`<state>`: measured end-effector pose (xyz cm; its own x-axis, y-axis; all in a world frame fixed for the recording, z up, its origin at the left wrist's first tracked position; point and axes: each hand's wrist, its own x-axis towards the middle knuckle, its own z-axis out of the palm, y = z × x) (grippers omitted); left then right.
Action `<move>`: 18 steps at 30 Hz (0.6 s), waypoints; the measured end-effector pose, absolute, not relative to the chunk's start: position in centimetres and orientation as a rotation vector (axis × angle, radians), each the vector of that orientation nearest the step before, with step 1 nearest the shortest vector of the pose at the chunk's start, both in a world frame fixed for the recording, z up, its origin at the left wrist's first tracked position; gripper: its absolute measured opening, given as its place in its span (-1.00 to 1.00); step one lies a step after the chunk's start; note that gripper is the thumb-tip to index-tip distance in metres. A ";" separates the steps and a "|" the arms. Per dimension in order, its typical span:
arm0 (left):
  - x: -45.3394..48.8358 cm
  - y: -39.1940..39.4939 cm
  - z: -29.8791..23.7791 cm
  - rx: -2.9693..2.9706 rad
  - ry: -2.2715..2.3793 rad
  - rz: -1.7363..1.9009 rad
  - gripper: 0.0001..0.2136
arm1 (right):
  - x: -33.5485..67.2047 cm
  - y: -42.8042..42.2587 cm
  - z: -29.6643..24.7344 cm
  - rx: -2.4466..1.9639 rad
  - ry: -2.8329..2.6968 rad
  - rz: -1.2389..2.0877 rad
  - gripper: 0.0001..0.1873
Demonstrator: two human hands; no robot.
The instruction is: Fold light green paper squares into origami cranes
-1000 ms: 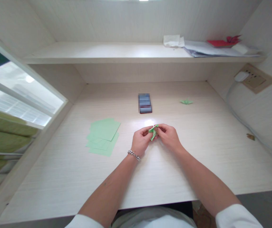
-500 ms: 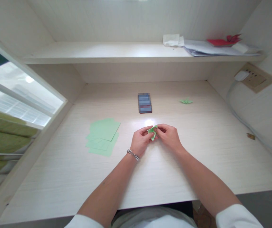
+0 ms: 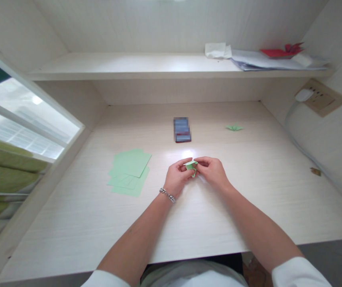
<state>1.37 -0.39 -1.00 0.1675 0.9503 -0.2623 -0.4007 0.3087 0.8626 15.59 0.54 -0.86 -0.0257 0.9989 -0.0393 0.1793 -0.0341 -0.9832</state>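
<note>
Between my fingers is a small piece of folded green paper [image 3: 191,164], held just over the desk. My left hand [image 3: 177,175] pinches its left side, and a chain bracelet circles that wrist. My right hand [image 3: 213,170] grips the paper's right side with thumb and fingertips. Parts of the folds are covered by my fingers. A green origami crane [image 3: 234,127] sits farther back on the right. Left of my hands, several green paper sheets [image 3: 131,163] lie in a loose, overlapping pile.
A phone [image 3: 182,129] with a blurred screen lies beyond my hands. A shelf [image 3: 135,65] above carries papers [image 3: 254,59] and a red folded paper [image 3: 293,48]. A white cable [image 3: 298,145] runs down the right from a wall socket [image 3: 323,97]. A small brown scrap [image 3: 315,171] lies near it.
The folded green paper has turned a little in my fingers, its upper flap now lying flatter. My right fingers have shifted slightly. Everything else stays put.
</note>
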 end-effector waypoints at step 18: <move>1.0 -0.5 -1.0 0.764 0.929 1.033 -0.33 | 16.0 0.6 -0.4 -1.389 -1.428 1.109 -0.77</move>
